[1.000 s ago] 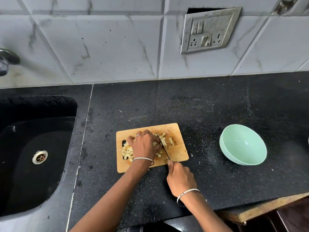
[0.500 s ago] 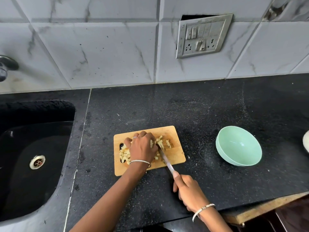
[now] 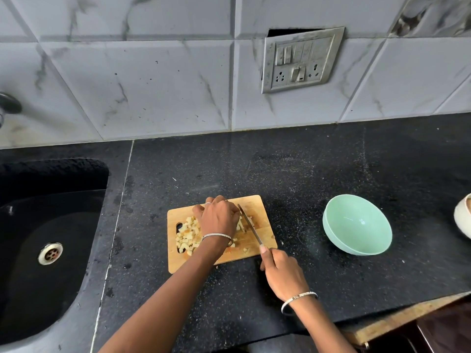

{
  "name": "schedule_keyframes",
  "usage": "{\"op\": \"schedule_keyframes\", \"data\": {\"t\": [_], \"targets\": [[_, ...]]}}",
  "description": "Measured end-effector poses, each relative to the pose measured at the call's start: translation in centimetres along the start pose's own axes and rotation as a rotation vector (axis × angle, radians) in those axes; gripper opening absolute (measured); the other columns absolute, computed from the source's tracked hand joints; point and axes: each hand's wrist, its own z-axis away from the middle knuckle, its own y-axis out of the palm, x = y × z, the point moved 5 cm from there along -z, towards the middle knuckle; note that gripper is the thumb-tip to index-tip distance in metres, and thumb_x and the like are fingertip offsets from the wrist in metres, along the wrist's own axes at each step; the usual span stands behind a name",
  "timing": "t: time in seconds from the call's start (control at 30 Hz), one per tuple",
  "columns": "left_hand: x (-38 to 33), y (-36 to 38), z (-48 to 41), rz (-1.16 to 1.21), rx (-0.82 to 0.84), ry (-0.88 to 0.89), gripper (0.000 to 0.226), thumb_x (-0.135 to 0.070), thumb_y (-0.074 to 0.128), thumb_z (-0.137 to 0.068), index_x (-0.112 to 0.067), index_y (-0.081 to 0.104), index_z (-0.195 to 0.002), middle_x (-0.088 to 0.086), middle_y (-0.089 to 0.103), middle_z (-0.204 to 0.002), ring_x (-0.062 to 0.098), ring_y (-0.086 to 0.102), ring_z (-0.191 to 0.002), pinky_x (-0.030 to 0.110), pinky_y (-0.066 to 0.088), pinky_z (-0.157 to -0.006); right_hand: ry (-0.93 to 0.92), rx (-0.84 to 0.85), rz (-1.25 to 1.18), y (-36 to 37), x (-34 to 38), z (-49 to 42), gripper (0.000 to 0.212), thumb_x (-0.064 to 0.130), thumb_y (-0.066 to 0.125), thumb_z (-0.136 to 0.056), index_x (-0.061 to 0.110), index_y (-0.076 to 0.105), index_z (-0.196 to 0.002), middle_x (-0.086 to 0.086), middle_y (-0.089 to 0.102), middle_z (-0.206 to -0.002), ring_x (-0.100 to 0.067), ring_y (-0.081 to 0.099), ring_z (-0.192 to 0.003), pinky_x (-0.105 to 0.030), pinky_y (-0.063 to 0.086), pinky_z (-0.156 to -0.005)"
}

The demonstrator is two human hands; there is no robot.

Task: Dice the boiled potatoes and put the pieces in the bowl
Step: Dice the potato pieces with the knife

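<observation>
A wooden cutting board [image 3: 265, 240] lies on the black counter, with several pale diced potato pieces [image 3: 188, 236] heaped on its left side. My left hand [image 3: 218, 217] curls over potato strips at the board's middle, hiding most of them. My right hand [image 3: 281, 272] grips the handle of a knife [image 3: 249, 226], forefinger along its spine; the blade runs just right of my left fingers, against the strips. An empty mint-green bowl [image 3: 356, 225] stands on the counter to the right of the board.
A black sink [image 3: 51, 250] with a metal drain fills the left. A white dish edge [image 3: 462, 222] shows at the far right. A switch and socket plate [image 3: 302, 59] hangs on the tiled wall. The counter's front edge runs near my right wrist.
The knife has gone back and forth through the strips, the right hand drawing toward me and now pushing the blade forward again. My left hand stays over the potato. The camera tilted slightly.
</observation>
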Motion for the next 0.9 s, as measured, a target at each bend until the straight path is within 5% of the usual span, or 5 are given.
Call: {"op": "schedule_keyframes", "data": {"t": [0.23,0.43,0.7,0.9], "targets": [[0.3,0.5,-0.6,0.045,0.037,-0.036,0.008,-0.028,0.068,-0.082,-0.031,0.076,-0.083,-0.012,0.063,-0.095,0.016,0.050,-0.100,0.039,0.022,-0.081,0.035,0.048,0.022,0.3,-0.1,-0.9,0.051,0.060,0.021,-0.099,0.024,0.055,-0.085,-0.008,0.064,-0.088,-0.033,0.062,-0.087,-0.041,0.050,-0.078],[0.6,0.9,-0.5,0.058,0.005,-0.057,0.017,-0.029,0.059,-0.084,-0.024,0.070,-0.072,-0.010,0.063,-0.088,0.016,0.049,-0.095,0.036,0.016,-0.075,0.067,-0.005,0.146,0.7,1.8,-1.2,0.052,0.054,0.023,-0.102,0.019,0.061,-0.109,-0.010,0.065,-0.106,-0.035,0.063,-0.100,-0.039,0.048,-0.079],[2.0,-0.9,-0.3,0.178,-0.059,-0.094,0.012,-0.030,0.063,-0.082,-0.027,0.060,-0.070,-0.011,0.063,-0.088,0.016,0.052,-0.095,0.036,0.016,-0.076,0.016,0.043,0.001,0.5,-0.7,0.1,0.052,0.052,0.024,-0.102,0.019,0.059,-0.082,-0.007,0.066,-0.084,-0.030,0.063,-0.086,-0.038,0.048,-0.077],[2.9,-1.2,0.4,0.256,-0.067,-0.051,0.011,-0.021,0.062,-0.082,-0.022,0.054,-0.075,-0.008,0.061,-0.067,0.017,0.056,-0.071,0.033,0.018,-0.071,-0.003,-0.037,0.014,0.0,-0.4,-0.2,0.053,0.050,0.023,-0.103,0.016,0.061,-0.089,-0.009,0.068,-0.089,-0.031,0.062,-0.091,-0.040,0.048,-0.080]]}}
